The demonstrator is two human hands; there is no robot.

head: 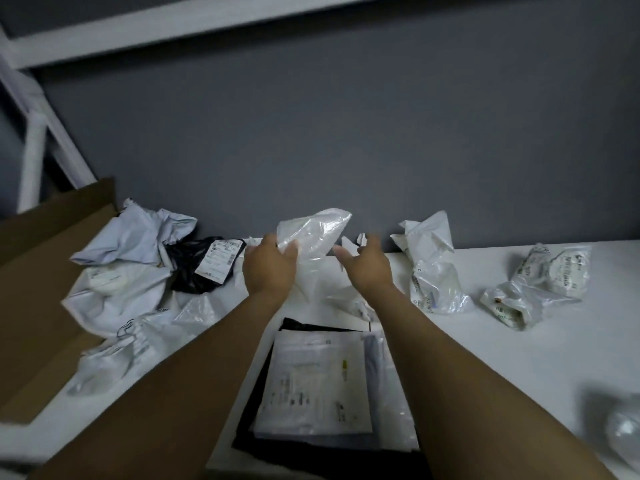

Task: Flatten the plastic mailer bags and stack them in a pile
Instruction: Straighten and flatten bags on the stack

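The left hand (268, 268) grips a crumpled clear bag (311, 237) raised above the white desk (485, 358); the right hand (369, 263) hovers beside it, fingers apart, holding nothing; the flat pile (322, 382) lies below, between both forearms.

The left hand (268, 268) grips a crumpled clear bag (313, 233) above the flattened pile (318, 382); the right hand (369, 265) hovers beside it.

Crumpled mailers (117, 292) left, bare table (502, 368) right

A crumpled plastic mailer bag (311, 237) is shown translucent white; a crumpled black plastic bag (188, 275) is marked by a white printed label (218, 261); the worktop (502, 358) is white.
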